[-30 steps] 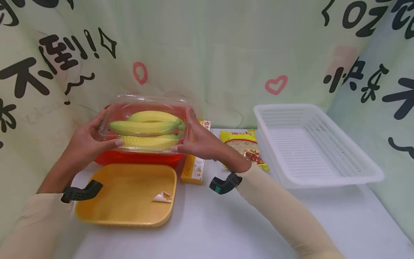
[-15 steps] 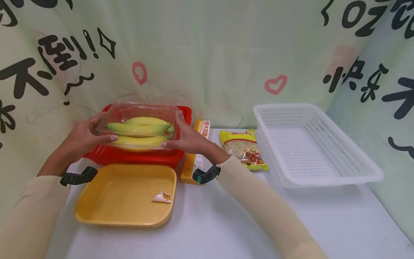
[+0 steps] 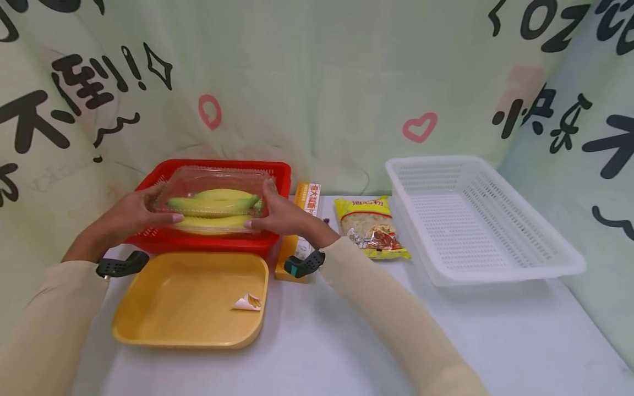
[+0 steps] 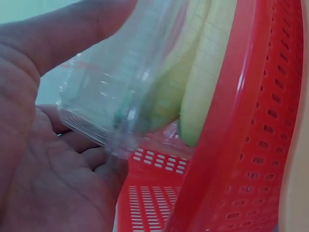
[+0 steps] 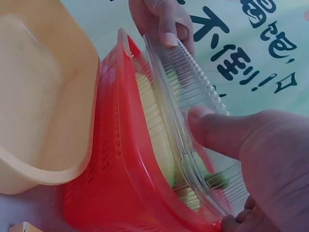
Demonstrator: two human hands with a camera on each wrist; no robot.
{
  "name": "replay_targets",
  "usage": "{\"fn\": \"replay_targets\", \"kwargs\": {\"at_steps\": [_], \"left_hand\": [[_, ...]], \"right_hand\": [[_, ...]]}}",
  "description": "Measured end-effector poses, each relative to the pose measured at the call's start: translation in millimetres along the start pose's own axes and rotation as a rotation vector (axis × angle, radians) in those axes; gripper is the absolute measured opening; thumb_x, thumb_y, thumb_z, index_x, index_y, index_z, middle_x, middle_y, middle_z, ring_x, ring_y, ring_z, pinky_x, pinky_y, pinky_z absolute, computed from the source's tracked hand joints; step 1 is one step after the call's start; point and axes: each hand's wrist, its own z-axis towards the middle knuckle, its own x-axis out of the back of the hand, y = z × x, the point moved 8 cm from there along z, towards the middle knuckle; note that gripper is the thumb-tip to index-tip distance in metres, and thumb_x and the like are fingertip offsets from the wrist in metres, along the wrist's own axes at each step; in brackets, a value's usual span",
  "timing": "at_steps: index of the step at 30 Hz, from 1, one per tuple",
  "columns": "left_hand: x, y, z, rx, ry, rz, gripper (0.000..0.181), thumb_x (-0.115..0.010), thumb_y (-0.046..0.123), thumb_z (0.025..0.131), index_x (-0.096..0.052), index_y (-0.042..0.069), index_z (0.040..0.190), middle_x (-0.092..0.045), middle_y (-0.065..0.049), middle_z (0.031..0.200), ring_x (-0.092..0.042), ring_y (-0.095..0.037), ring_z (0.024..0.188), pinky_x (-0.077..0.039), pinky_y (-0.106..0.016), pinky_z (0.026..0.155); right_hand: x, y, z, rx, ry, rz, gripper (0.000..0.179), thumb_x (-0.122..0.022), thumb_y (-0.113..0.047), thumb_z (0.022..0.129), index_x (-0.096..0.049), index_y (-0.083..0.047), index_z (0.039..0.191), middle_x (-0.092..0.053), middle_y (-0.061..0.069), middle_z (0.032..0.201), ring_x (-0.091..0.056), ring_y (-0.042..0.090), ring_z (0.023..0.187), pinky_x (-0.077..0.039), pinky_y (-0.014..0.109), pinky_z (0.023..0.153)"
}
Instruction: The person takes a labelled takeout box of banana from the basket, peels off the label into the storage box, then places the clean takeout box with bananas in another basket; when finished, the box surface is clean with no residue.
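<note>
A clear plastic clamshell box [image 3: 215, 175] with several yellow-green bananas [image 3: 213, 207] inside sits partly down in a red perforated basket [image 3: 218, 243]. My left hand [image 3: 124, 219] grips its left end, thumb on the near edge. At the right end my right hand [image 3: 288, 214] holds it the same way. In the left wrist view the box's clear top [image 4: 99, 92] stands above the basket rim [image 4: 222, 111]. The right wrist view shows the bananas [image 5: 157, 130] lower than the rim, behind ribbed plastic. Whether the box touches the basket floor is hidden.
A yellow tray [image 3: 190, 300] with a small picture sticker [image 3: 247, 302] stands before the basket. To the right are an orange-and-white carton [image 3: 292, 258], a yellow food packet [image 3: 371, 228] and a white perforated basket [image 3: 485, 220]. A printed curtain [image 3: 317, 99] closes the back.
Both hands have lowered the banana box from above the red basket into it, shifting slightly left and then a little right. More of the basket's rim now shows. The other things have stayed put.
</note>
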Motion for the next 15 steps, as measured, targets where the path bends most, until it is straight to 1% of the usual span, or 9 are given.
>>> {"fn": "replay_targets", "kwargs": {"at_steps": [3,9,12,15], "left_hand": [[-2.9,-2.1,3.0,0.006,-0.024,-0.008,0.109,-0.079,0.049,0.077,-0.013,0.018,0.158,-0.046,-0.021,0.138,-0.056,-0.037,0.108,-0.057,-0.045,0.076],[-6.5,-6.7,6.2,0.021,-0.034,-0.019,0.105,-0.08,0.044,0.079,-0.015,0.016,0.157,-0.049,-0.02,0.136,-0.057,-0.035,0.106,-0.057,-0.044,0.077],[-7.9,-8.7,6.7,0.028,-0.036,-0.025,0.104,-0.08,0.043,0.078,-0.017,0.017,0.157,-0.049,-0.02,0.136,-0.058,-0.036,0.105,-0.057,-0.043,0.076],[-8.8,-9.9,7.2,0.029,-0.035,-0.025,0.104,-0.08,0.044,0.078,-0.017,0.018,0.157,-0.05,-0.02,0.136,-0.058,-0.036,0.105,-0.057,-0.043,0.076]], "right_hand": [[0.9,-0.5,1.0,-0.006,0.014,-0.005,0.109,-0.074,-0.029,0.086,0.008,-0.013,0.156,0.009,0.001,0.163,0.003,0.015,0.147,-0.024,0.038,0.114],[4.1,-0.3,0.1,-0.036,0.041,0.016,0.108,-0.077,-0.025,0.084,0.002,-0.014,0.157,-0.002,0.002,0.163,-0.01,0.02,0.147,-0.037,0.04,0.107],[3.9,-1.0,-0.2,-0.049,0.04,-0.004,0.108,-0.077,-0.025,0.084,0.002,-0.013,0.157,-0.004,0.003,0.163,-0.012,0.02,0.147,-0.038,0.039,0.106],[3.7,-1.9,0.1,-0.046,0.044,-0.024,0.108,-0.077,-0.025,0.084,0.001,-0.012,0.157,-0.005,0.003,0.163,-0.011,0.02,0.147,-0.036,0.039,0.107]]}}
